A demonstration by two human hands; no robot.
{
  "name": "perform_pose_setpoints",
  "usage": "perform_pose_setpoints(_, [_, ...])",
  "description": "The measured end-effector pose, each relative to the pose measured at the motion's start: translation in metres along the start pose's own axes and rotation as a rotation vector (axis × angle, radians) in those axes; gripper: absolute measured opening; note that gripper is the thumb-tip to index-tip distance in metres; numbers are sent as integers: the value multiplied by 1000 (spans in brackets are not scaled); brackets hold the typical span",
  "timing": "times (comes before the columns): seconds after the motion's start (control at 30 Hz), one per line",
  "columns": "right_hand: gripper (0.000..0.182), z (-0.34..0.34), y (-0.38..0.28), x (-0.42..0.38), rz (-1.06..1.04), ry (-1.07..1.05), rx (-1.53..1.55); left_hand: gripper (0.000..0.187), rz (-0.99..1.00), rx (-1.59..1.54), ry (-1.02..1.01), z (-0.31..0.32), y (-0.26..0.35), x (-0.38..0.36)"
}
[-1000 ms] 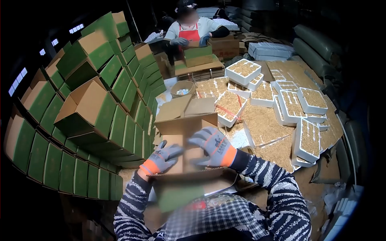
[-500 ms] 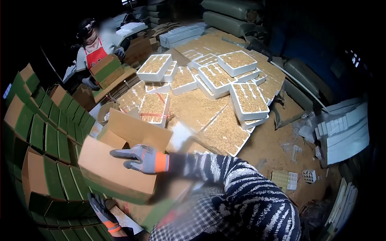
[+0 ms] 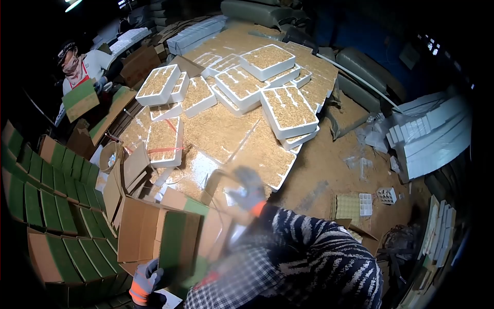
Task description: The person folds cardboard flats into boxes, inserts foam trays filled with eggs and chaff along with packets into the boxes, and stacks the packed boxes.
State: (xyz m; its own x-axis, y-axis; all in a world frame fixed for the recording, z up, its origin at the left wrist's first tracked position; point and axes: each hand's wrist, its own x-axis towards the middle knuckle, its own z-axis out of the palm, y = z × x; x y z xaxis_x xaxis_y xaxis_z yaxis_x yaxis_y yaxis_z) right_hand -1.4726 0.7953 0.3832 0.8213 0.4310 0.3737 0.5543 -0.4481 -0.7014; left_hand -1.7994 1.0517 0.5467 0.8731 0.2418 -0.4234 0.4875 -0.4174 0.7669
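A brown-and-green cardboard box (image 3: 177,242) stands tilted in front of me, its flaps spread and its inside facing left. My left hand (image 3: 146,280), in a grey glove with an orange cuff, is closed on the lower edge of this box. My right hand (image 3: 248,193), gloved the same way, is smeared by motion to the right of the box. Its fingers are too blurred to show whether they hold anything. Near it are a pale blurred patch and the front edge of the table.
White foam trays (image 3: 288,110) filled with tan flakes are piled on the flake-covered table (image 3: 211,134). Rows of green-and-brown boxes (image 3: 56,206) line the left. A co-worker (image 3: 85,72) handles another box (image 3: 81,99) at upper left. White foam sheets (image 3: 429,139) lean at right.
The box has turned to show its inside. My left hand has come up onto its lower edge. My right hand has left the box and moved right. The view has shifted rightward.
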Motion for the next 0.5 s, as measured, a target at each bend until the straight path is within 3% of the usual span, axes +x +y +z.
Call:
perform_pose_setpoints(0.07, [92, -10, 97, 1, 361, 414, -334, 35, 156, 348, 87, 1, -26, -10])
perform_pose_setpoints(0.1, [94, 3, 162, -5, 637, 453, -329, 35, 154, 347, 85, 2, -19, -7])
perform_pose_setpoints(0.17, [97, 15, 233, -18, 910, 491, -319, 35, 84, 129, 83, 6, 6, 3])
perform_pose_setpoints(0.2, [92, 17, 249, -28, 874, 457, 355, 35, 84, 128, 86, 9, 9, 9])
perform_pose_setpoints(0.23, [89, 15, 246, -29, 775, 385, 1022, 32, 149, 103, 319, 11, 9, 15])
perform_pose_setpoints(0.27, [89, 14, 243, -31, 776, 380, 1026, 30, 211, 77, 553, 14, 9, 17])
perform_pose_setpoints(0.33, [85, 5, 226, -38, 665, 466, 1194, 35, 227, 185, 827, 8, -6, 9])
perform_pose_setpoints(0.37, [79, -2, 211, -42, 629, 532, 1092, 36, 253, 189, 1001, 5, -19, 9])
perform_pose_setpoints(0.4, [85, -11, 198, -47, 701, 589, 1102, 37, 279, 191, 1175, 2, -32, 8])
perform_pose_setpoints(0.5, [99, -30, 187, -75, 792, 751, 991, 45, 180, 89, 1284, -9, -61, 1])
